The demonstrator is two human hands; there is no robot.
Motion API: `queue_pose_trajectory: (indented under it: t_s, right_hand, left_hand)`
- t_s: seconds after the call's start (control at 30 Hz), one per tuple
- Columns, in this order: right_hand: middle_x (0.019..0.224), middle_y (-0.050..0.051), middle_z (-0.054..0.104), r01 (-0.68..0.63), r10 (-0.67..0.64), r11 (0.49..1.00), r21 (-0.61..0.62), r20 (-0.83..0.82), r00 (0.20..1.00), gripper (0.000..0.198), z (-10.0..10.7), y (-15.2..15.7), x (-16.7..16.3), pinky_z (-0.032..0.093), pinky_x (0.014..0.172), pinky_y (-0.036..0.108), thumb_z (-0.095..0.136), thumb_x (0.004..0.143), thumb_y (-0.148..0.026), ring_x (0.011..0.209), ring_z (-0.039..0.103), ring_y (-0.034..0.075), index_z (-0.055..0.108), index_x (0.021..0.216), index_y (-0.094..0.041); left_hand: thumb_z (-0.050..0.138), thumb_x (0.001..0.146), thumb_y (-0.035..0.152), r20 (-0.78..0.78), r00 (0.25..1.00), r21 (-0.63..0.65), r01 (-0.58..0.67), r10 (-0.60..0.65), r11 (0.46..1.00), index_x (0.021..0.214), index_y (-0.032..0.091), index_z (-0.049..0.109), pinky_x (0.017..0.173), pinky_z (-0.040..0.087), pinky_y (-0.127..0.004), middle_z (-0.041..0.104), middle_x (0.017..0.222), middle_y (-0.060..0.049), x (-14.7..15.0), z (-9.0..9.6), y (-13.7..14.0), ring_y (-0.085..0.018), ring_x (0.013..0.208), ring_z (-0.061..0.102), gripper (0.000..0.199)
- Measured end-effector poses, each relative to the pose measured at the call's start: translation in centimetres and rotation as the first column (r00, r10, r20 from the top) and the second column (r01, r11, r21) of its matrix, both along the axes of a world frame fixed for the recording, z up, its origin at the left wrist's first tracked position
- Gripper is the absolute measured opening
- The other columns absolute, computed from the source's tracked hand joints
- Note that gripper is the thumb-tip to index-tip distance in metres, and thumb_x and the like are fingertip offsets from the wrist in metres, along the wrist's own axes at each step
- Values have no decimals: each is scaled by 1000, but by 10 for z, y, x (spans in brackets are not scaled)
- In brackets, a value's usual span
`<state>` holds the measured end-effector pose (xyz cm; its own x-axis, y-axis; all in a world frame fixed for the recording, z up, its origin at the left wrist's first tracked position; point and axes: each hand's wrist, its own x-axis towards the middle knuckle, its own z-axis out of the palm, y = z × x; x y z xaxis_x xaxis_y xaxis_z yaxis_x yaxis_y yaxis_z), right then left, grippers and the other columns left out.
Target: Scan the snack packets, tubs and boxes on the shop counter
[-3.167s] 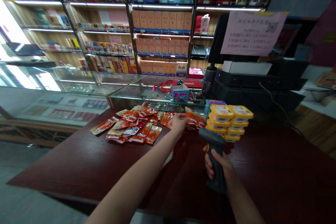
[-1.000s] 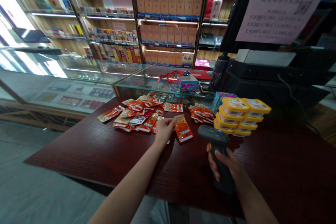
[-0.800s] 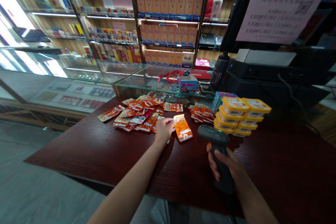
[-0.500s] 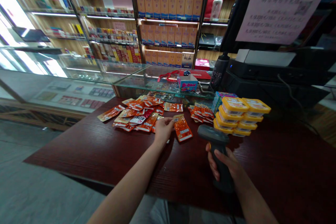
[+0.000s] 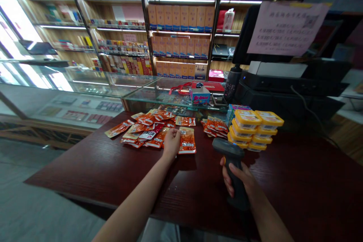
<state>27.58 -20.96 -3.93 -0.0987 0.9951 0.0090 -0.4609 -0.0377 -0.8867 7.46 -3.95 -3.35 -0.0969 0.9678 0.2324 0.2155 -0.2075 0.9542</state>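
A glossy orange packet point(image 5: 188, 142) points its cream end toward the desk's point(image 5: 113, 174) far edge; a dark grey scanner point(image 5: 237, 185) is held, head up, nearer the near edge.

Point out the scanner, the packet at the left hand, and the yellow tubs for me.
Scanner point(image 5: 228, 149): head view, on its dark head.
Packet point(image 5: 187, 143): head view, middle of its orange front.
Yellow tubs point(image 5: 244, 130): head view, left column's side.

on the tabletop point(image 5: 99, 174), a packet heap point(image 5: 147, 130) lies left, a smaller pile point(image 5: 214, 125) right of it, stacked tubs point(image 5: 251, 130) farther right. the right hand point(image 5: 245, 177)'s scanner point(image 5: 231, 157) is before the tubs. one packet point(image 5: 187, 140) is right of the left hand point(image 5: 171, 141); a glass case point(image 5: 159, 90) stands behind.
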Motion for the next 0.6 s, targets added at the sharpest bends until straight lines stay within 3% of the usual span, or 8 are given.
queue_pose_trajectory:
  t_s: [0.13, 0.3, 0.47, 0.6]
  right_hand:
    - [53, -7, 55, 6, -5, 1000, 17, -17, 1000, 31, 1, 0, -2, 34, 29, 17, 65, 81, -45, 33, 47, 8, 51, 94, -19]
    - [53, -7, 55, 18, -16, 999, 49, -39, 999, 30, 2, 2, -1, 33, 30, 17, 64, 82, -44, 32, 47, 8, 51, 94, -19]
    - [53, -6, 55, 47, -45, 999, 20, -64, 997, 34, 2, 5, 3, 38, 32, 18, 66, 80, -46, 34, 48, 8, 54, 95, -18]
    - [53, -6, 55, 69, -68, 998, 3, -76, 995, 34, 1, 5, 4, 41, 33, 20, 66, 80, -46, 35, 49, 9, 54, 96, -19]
  left_hand:
    - [56, 75, 31, 115, 990, -2, 82, -82, 997, 72, 15, 56, 51, 39, -21, 55, 57, 3, 16, 6, 12, -10, 52, 51, 17]
    - [60, 76, 28, 222, 960, -95, 193, -169, 977, 82, 15, 58, 52, 45, -22, 58, 59, 2, 63, 18, 37, -11, 52, 56, 15]
    - [59, 78, 21, 184, 949, -132, 281, -255, 951, 90, 12, 62, 53, 49, -23, 62, 65, -1, 111, 27, 56, -11, 53, 58, 15]
    - [59, 78, 19, 15, 945, -83, 326, -326, 942, 106, 10, 63, 64, 51, -26, 69, 77, -7, 121, 26, 63, -14, 62, 63, 29]
